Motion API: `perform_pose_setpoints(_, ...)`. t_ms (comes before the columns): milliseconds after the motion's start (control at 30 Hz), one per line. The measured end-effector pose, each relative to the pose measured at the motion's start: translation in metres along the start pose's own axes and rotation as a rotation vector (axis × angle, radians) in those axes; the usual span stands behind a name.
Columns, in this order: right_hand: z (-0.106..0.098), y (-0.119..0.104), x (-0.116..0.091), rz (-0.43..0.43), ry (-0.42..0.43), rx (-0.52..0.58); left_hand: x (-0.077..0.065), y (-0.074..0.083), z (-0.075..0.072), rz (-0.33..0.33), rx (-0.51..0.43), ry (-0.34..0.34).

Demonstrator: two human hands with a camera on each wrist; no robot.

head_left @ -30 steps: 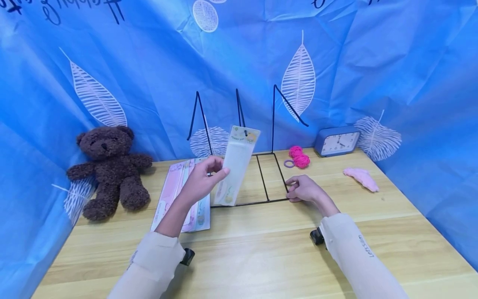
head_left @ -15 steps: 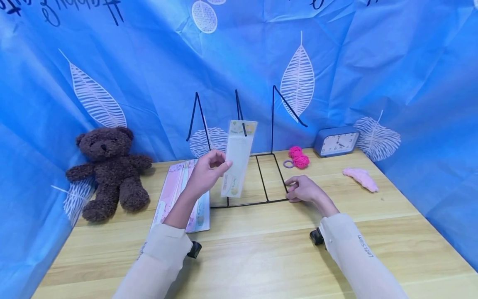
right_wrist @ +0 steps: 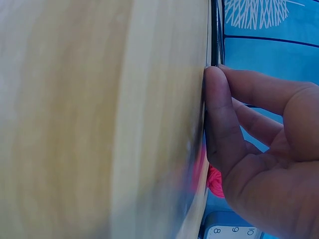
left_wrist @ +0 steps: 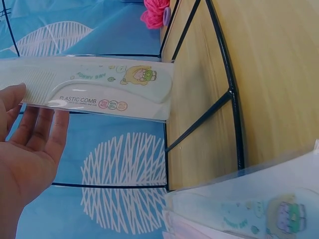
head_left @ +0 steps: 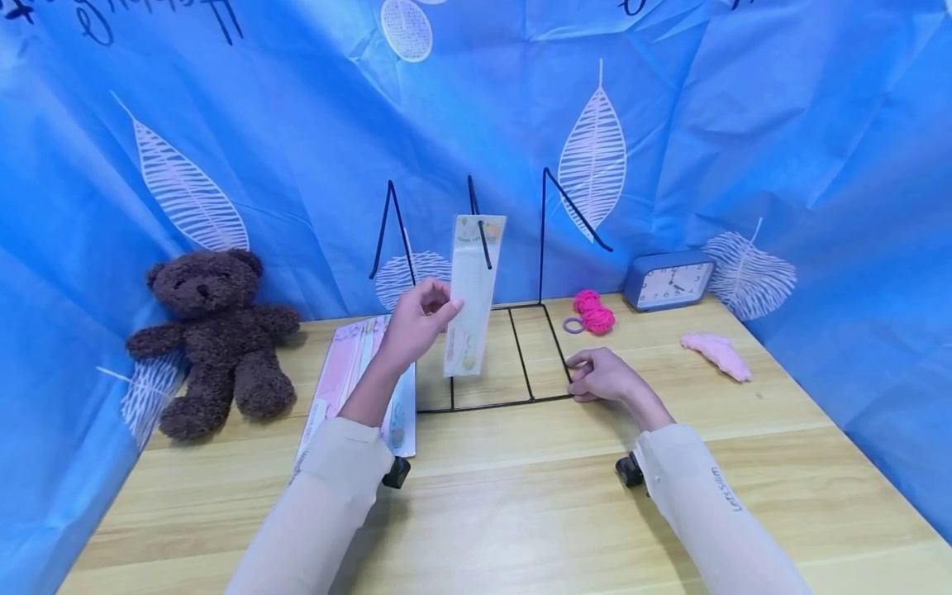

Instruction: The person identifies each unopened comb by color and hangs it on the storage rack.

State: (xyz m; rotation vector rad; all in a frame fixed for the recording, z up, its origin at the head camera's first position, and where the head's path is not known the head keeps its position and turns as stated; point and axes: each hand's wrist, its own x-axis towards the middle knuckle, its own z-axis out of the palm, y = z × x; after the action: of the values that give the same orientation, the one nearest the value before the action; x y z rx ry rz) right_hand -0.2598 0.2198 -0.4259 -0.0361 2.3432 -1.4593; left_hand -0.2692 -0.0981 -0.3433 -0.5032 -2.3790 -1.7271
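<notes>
My left hand pinches a packaged plastic comb by its side edge, thumb in front. The comb is upright in a clear sleeve, and the middle hook of the black wire rack passes through the top of the package. In the left wrist view the words PLASTIC COMB show on the pack. My right hand pinches the rack's front right corner between thumb and fingers, down at the tabletop. Two more hooks of the rack, left and right, hold nothing.
Other packaged combs lie flat left of the rack, partly behind my left arm. A brown teddy bear sits far left. To the right are pink yarn, a purple ring, a blue clock and a pink cloth piece.
My left hand has raised the packaged comb and moved it further back along the middle hook, and the comb hangs straighter. My right hand has stayed at the rack's corner.
</notes>
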Motion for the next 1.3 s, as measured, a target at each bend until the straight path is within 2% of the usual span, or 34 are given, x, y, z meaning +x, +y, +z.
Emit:
perform_pose_setpoints(233,0.0,0.002,0.001,-0.002,-0.002,0.001,0.016,-0.001,0.004,-0.037,-0.019,0.003)
perform_pose_setpoints(500,0.0,0.001,0.0,-0.006,-0.008,0.008,0.032,0.001,0.002,-0.052,-0.021,0.018)
perform_pose_setpoints(667,-0.001,0.0,-0.001,-0.01,-0.013,0.007,0.04,0.002,0.002,-0.09,-0.027,0.024)
perform_pose_setpoints(933,0.0,0.001,0.001,-0.003,-0.004,0.007,0.047,-0.002,0.003,-0.169,-0.014,0.044)
perform_pose_setpoints(1300,0.0,0.0,0.001,-0.002,-0.003,0.011,0.051,-0.004,0.002,-0.226,-0.034,0.052)
